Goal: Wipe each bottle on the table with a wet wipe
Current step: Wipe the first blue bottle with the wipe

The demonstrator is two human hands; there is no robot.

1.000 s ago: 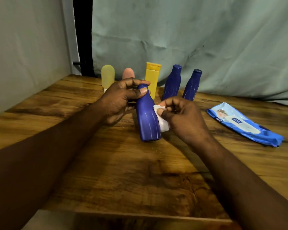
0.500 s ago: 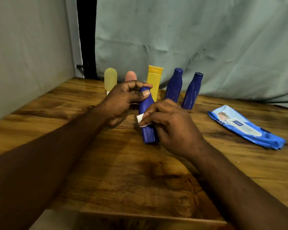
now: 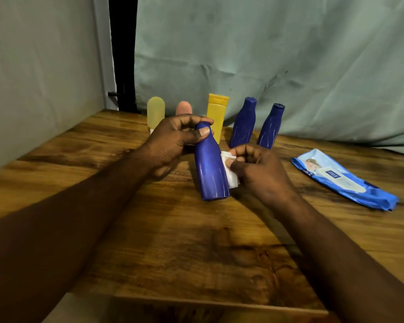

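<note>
Surface: I see a wooden table [image 3: 196, 252], with a pale green cloth backdrop [image 3: 266, 54] hanging behind it.
Left hand: the left hand [image 3: 170, 141] grips the top of the held blue bottle [image 3: 210, 169], with the fingers curled over the cap end and the thumb pressed across the neck.
Held blue bottle: it sits between the two hands, base down at the table and leaning slightly. It is capped and opaque, so I cannot tell what is inside.
Right hand: the right hand [image 3: 259, 171] has its fingers curled and pinches a folded white wet wipe [image 3: 229, 169] against the bottle's right side.
Beyond the left hand: a pale yellow bottle [image 3: 156, 113] and a pink bottle [image 3: 183, 107] stand partly hidden behind the knuckles.
Beyond the gap between the hands: an upright yellow bottle [image 3: 217, 113] with its cap on.
Beyond the right hand: two blue bottles [image 3: 243, 123] stand side by side – both are closed, and their contents are not visible.
Right of the right hand: a blue wipes pack [image 3: 343, 180] lies flat, well apart from the hand. No wipe shows at its label flap.
</note>
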